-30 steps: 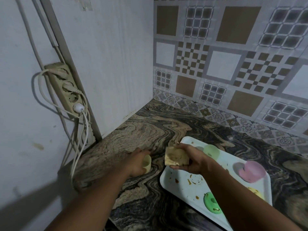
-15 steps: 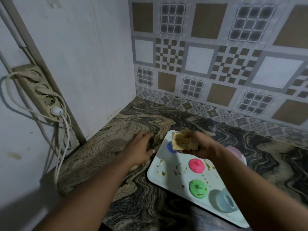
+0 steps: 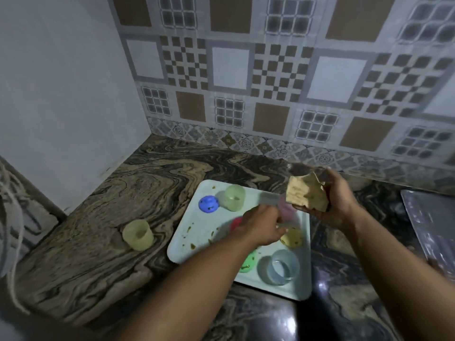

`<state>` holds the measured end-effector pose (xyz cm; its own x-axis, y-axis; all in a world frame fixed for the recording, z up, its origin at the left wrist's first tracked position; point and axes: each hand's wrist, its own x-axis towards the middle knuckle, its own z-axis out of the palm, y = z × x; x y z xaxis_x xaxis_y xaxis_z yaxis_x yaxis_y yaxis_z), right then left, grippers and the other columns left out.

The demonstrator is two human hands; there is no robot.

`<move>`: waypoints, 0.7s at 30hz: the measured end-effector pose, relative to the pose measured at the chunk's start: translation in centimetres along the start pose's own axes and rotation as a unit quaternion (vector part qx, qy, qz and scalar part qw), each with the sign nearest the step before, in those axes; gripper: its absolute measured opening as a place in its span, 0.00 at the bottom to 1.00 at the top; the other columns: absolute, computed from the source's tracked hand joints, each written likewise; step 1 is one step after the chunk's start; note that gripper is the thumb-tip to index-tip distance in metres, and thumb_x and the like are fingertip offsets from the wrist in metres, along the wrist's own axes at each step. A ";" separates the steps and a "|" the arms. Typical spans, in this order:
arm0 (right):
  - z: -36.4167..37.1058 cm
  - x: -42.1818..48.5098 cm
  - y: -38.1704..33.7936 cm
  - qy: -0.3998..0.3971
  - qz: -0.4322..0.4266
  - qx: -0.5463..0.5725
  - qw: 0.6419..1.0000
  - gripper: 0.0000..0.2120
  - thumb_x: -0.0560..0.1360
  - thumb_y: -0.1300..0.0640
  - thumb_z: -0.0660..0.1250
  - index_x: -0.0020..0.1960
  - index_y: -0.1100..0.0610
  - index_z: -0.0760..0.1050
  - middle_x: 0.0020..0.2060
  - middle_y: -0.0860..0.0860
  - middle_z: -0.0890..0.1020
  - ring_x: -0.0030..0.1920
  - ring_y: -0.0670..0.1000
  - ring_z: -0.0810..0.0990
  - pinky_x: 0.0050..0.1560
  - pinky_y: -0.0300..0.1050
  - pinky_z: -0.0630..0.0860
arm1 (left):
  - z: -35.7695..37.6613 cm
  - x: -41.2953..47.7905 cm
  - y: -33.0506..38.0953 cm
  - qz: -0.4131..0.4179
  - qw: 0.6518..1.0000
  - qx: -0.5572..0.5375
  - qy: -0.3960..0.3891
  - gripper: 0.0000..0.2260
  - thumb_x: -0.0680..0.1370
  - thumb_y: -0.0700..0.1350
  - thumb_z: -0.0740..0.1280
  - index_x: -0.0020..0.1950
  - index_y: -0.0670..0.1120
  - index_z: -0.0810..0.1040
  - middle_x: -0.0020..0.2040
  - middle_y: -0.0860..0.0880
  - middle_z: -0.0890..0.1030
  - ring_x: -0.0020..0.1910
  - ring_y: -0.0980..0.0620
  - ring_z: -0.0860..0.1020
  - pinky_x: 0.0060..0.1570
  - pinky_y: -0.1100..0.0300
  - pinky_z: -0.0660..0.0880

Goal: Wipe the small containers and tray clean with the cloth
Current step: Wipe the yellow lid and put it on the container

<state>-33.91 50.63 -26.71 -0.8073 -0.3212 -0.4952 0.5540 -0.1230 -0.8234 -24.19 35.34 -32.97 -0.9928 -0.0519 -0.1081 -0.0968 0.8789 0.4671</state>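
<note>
Right hand [image 3: 337, 205] grips the wadded cloth [image 3: 304, 193]; left hand [image 3: 261, 226], over the soiled tray [image 3: 197, 232], has a blurred pink container [image 3: 286, 209] at its fingertips, grip unclear. Next, probably: lift it to the cloth.

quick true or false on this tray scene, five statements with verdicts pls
1. The right hand grips the cloth. True.
2. All the cups stand on the tray. False: a pale yellow cup stands on the counter, left of the tray.
3. The blue lid lies beside a pale green cup. True.
4. The tray is spotless. False: brown smears dot its left part.
5. The clear container sits at the tray's far left corner. False: it sits by the near right corner.
</note>
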 end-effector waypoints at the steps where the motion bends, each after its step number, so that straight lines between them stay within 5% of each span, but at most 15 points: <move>1: -0.5 0.1 0.2 0.011 0.008 0.016 1.000 0.28 0.82 0.40 0.51 0.49 0.60 0.81 0.45 0.60 0.87 0.44 0.61 0.85 0.41 0.55 0.83 | 0.4 0.4 0.6 -0.001 1.000 0.006 -0.009 0.15 0.75 0.59 0.69 0.54 0.50 0.82 0.54 0.45 0.83 0.53 0.41 0.81 0.48 0.53 0.77; 4: -1.7 0.7 0.5 0.046 0.015 0.034 0.998 0.26 0.82 0.45 0.49 0.54 0.60 0.80 0.51 0.61 0.85 0.48 0.62 0.84 0.43 0.57 0.82 | 1.5 1.6 2.2 -0.013 0.999 0.024 -0.021 0.15 0.75 0.59 0.70 0.51 0.48 0.81 0.53 0.43 0.82 0.52 0.39 0.80 0.45 0.53 0.72; 10: -2.1 1.8 0.0 0.047 0.000 0.008 0.999 0.17 0.82 0.54 0.53 0.50 0.59 0.79 0.38 0.57 0.86 0.40 0.57 0.85 0.45 0.56 0.81 | 3.1 3.0 3.8 -0.035 0.996 0.067 -0.046 0.15 0.76 0.54 0.71 0.56 0.45 0.82 0.56 0.41 0.82 0.56 0.38 0.80 0.51 0.51 0.75; 15: -1.1 2.0 -0.3 0.041 -0.012 0.010 0.999 0.15 0.82 0.54 0.56 0.55 0.60 0.79 0.45 0.58 0.84 0.42 0.58 0.84 0.43 0.55 0.82 | 3.2 2.8 3.2 -0.041 0.996 0.071 -0.030 0.09 0.78 0.48 0.68 0.56 0.48 0.82 0.56 0.41 0.82 0.56 0.36 0.80 0.51 0.50 0.75; 18: 0.6 1.4 -1.0 0.019 -0.062 -0.030 0.997 0.13 0.82 0.56 0.57 0.52 0.59 0.79 0.43 0.56 0.85 0.39 0.54 0.85 0.37 0.49 0.83 | 1.9 1.8 1.5 -0.014 0.998 0.054 0.036 0.11 0.79 0.49 0.66 0.59 0.50 0.81 0.57 0.44 0.81 0.56 0.39 0.79 0.51 0.51 0.76; 21: 3.1 0.7 -1.1 -0.013 -0.154 -0.148 0.977 0.11 0.82 0.58 0.60 0.50 0.57 0.81 0.47 0.60 0.86 0.46 0.58 0.85 0.46 0.51 0.84 | 0.0 0.2 -1.1 0.053 0.984 0.048 0.165 0.10 0.78 0.46 0.66 0.58 0.47 0.81 0.55 0.46 0.80 0.55 0.44 0.76 0.52 0.51 0.74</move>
<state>-34.46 47.65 -25.25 -0.9190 -0.3355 -0.2068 0.1992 0.0572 -0.9783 -24.27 34.39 -33.54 -0.9675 -0.0954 0.2343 -0.0009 0.9275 0.3737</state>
